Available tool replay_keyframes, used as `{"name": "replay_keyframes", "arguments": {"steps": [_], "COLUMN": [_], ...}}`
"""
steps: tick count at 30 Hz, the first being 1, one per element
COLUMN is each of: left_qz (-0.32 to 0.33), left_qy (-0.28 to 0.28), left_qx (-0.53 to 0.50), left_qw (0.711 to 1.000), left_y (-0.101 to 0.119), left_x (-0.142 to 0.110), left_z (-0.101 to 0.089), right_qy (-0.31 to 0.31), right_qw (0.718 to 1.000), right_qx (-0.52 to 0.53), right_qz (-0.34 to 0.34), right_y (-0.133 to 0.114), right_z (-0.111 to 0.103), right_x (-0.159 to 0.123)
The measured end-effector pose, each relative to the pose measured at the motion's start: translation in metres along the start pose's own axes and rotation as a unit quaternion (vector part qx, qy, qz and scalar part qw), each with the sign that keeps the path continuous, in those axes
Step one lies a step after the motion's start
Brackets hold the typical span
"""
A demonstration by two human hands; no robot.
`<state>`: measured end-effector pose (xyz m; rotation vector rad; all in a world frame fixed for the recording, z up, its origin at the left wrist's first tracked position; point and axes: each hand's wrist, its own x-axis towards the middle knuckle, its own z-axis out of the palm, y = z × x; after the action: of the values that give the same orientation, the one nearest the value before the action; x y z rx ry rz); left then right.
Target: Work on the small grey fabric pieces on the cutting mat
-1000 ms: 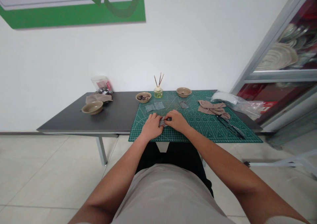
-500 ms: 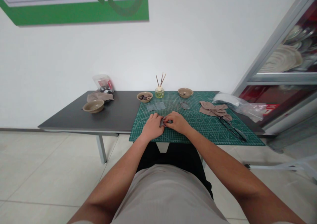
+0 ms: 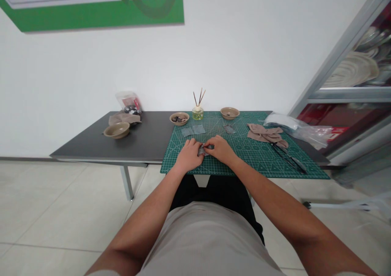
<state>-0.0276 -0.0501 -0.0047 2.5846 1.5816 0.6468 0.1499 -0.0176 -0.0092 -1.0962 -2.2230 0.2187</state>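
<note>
A small grey see-through pouch [image 3: 201,150] lies low over the green cutting mat [image 3: 256,160], between my two hands. My left hand [image 3: 189,156] is closed on its left side, thumb and fingertips at its edge. From the right, my right hand [image 3: 220,149] pinches at the pouch's top; the fingers partly hide it. Just beyond my hands, two flat grey-blue pouches [image 3: 193,130] lie side by side. A third pouch [image 3: 229,129], with a darker edge, rests farther right. A tan bowl [image 3: 179,123] behind them holds several dark and brown pebble-like pieces.
Another tan bowl [image 3: 230,117] stands at the back with a small dark piece inside. A reed diffuser [image 3: 198,113] sits between the bowls. At right are a brown cloth [image 3: 267,134], black-framed glasses [image 3: 288,158] and plastic bags [image 3: 299,128]. A third bowl [image 3: 117,132] stands left.
My right fingers have shifted slightly at the pouch, showing more of its grey surface. My left hand stays in place. The view has moved a little.
</note>
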Motion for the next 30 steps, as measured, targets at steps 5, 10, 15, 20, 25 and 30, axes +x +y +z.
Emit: {"name": "replay_keyframes", "arguments": {"steps": [5, 10, 15, 20, 25, 30], "left_qz": [-0.003, -0.004, -0.007, -0.004, -0.006, -0.004], "left_qy": [-0.002, -0.003, -0.008, -0.003, -0.012, -0.008], "left_qx": [-0.01, -0.013, -0.005, -0.004, -0.01, -0.01], "left_qw": [1.0, 1.0, 1.0, 1.0, 1.0, 1.0], "left_y": [-0.0008, -0.0012, -0.0006, -0.0005, -0.0027, -0.0028], "left_x": [0.0006, 0.0022, 0.0027, 0.0026, 0.0033, 0.0028], "left_z": [0.0007, 0.0004, -0.0003, -0.0003, 0.0005, 0.001], "right_qy": [-0.027, -0.021, -0.021, -0.023, -0.01, -0.021], "right_qw": [0.998, 0.999, 0.998, 0.998, 0.998, 0.998], "right_qx": [0.026, -0.009, -0.013, -0.001, -0.016, 0.02], "right_qz": [-0.041, -0.031, -0.053, -0.054, -0.059, -0.061], "right_y": [-0.0022, -0.0001, 0.0017, 0.0019, 0.0019, 0.0021], "right_z": [-0.002, 0.0011, 0.0015, 0.0039, 0.0053, 0.0049], "right_x": [-0.0003, 0.0017, 0.0009, 0.0017, 0.0002, -0.0002]}}
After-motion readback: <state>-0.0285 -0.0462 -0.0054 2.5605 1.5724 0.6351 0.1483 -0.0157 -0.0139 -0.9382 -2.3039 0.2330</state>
